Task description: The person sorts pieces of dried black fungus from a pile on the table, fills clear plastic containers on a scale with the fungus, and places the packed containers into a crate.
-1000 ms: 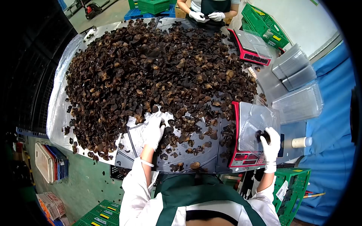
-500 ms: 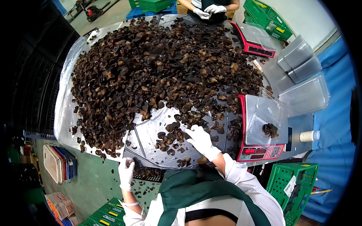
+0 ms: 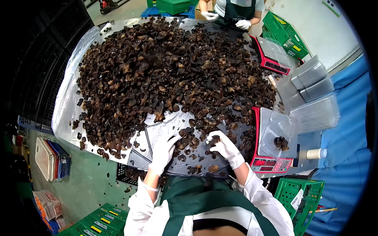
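A large heap of dark brown wood ear mushrooms [image 3: 157,74] covers most of the table. A smaller loose cluster of wood ears [image 3: 188,141] lies on the near side, between my two gloved hands. My left hand [image 3: 162,152] is at the cluster's left edge, its fingers stretched out and apart, with nothing visible in them. At the right edge, my right hand [image 3: 226,149] has its thumb and fingers curled around a dark wood ear piece [image 3: 215,139]. A red scale [image 3: 269,164] to the right carries a clear plastic box [image 3: 271,131] with a wood ear clump [image 3: 281,143] inside.
Clear plastic boxes [image 3: 317,112] are stacked at the right, near a white bottle [image 3: 316,153]. A second red scale [image 3: 275,67] stands farther back. Across the table is a co-worker with gloved hands [image 3: 243,24]. Green crates [image 3: 297,200] stand beside the table at lower right.
My left hand has moved from the table's near-left edge up and right to the small cluster; the piece it held no longer shows. My right hand has shifted slightly right, fingers now curled.
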Demonstrator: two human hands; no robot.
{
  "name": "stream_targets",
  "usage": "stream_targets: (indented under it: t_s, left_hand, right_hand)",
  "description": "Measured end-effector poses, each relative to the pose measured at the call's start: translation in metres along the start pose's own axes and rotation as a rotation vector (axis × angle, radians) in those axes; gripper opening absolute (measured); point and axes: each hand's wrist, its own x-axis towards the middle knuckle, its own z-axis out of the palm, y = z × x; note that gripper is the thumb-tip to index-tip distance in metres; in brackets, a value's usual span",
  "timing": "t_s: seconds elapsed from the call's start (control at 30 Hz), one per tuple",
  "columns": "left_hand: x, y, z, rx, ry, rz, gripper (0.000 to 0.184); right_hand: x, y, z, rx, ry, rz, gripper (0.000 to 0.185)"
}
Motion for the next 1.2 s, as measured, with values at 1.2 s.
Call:
stream_targets:
  t_s: [1.2]
  left_hand:
    - [-0.058,0.029,-0.022,-1.338,-0.004,-0.729,0.069]
  right_hand:
    - [0.095,0.015,0.049,-1.692,0.051,-0.655,0.019]
